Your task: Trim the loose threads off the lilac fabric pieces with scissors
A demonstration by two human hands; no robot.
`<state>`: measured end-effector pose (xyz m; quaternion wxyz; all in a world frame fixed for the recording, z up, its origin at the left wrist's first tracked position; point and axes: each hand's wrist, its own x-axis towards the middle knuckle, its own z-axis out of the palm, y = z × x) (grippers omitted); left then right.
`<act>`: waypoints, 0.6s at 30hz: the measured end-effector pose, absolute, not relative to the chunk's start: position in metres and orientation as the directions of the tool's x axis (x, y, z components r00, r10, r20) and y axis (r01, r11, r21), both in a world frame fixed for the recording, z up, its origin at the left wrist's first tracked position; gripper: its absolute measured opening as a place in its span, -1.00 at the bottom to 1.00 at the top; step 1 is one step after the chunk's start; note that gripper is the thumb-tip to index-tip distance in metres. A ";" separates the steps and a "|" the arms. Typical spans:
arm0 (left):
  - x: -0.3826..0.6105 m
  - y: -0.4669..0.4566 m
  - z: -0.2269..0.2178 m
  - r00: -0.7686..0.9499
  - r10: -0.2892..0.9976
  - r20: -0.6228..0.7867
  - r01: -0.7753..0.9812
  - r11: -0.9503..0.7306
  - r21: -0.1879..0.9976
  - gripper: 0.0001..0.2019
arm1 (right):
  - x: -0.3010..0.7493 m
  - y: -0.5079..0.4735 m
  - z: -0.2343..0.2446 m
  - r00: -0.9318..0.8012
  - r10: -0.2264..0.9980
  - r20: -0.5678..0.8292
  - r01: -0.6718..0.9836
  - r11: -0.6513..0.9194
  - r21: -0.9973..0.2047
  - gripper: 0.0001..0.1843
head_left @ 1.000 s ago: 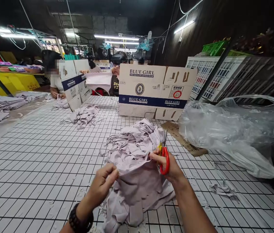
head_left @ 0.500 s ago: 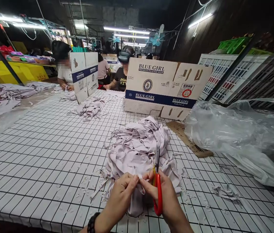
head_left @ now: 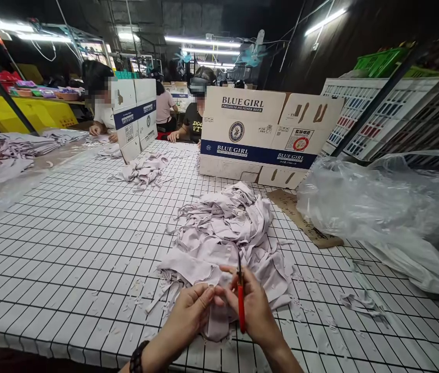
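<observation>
A heap of pale lilac fabric pieces (head_left: pixel 230 228) lies on the white grid-lined table (head_left: pixel 68 238). My left hand (head_left: pixel 188 317) pinches the near edge of one lilac piece (head_left: pixel 192 272) at the front of the heap. My right hand (head_left: pixel 256 311) is closed round red-handled scissors (head_left: pixel 240 295), whose blades point up and away over the fabric. Both hands meet at the same piece, fingertips almost touching.
A Blue Girl cardboard box (head_left: pixel 266 137) stands behind the heap, another box (head_left: pixel 134 116) farther left with a smaller fabric pile (head_left: pixel 142 171). A large clear plastic bag (head_left: pixel 382 207) fills the right. Other people sit at the far side. Small scraps (head_left: pixel 359 303) dot the table.
My hands have come down and together from holding the piece spread apart. The scissors have turned upright and narrow in my right hand. People behind the boxes lowered a fabric piece.
</observation>
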<state>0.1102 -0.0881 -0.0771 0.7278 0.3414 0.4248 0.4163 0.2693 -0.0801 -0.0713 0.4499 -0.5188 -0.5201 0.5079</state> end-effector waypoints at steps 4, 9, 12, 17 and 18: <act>0.101 -0.088 -0.073 0.297 0.924 -0.242 -0.206 0.310 0.928 -0.48 | 0.262 -0.068 -0.070 -0.252 0.964 -0.080 0.012 -0.080 -0.997 -0.69; 0.090 -0.085 -0.062 0.225 0.971 -0.086 0.033 0.080 0.996 -0.57 | 0.257 -0.062 -0.064 -0.204 0.978 -0.042 -0.039 -0.051 -0.998 -0.77; 0.089 -0.082 -0.057 0.124 0.988 0.094 0.142 -0.111 0.984 -0.65 | 0.257 -0.062 -0.064 -0.187 0.982 -0.035 -0.019 -0.039 -0.999 -0.78; 0.095 -0.080 -0.059 0.240 0.968 0.071 0.016 -0.077 0.997 -0.69 | 0.256 -0.062 -0.069 -0.176 0.984 -0.004 0.015 -0.002 -1.000 -0.72; 0.097 -0.079 -0.061 0.258 0.964 0.057 -0.035 -0.049 0.998 -0.70 | 0.257 -0.062 -0.069 -0.183 0.983 -0.003 -0.002 -0.004 -1.000 -0.73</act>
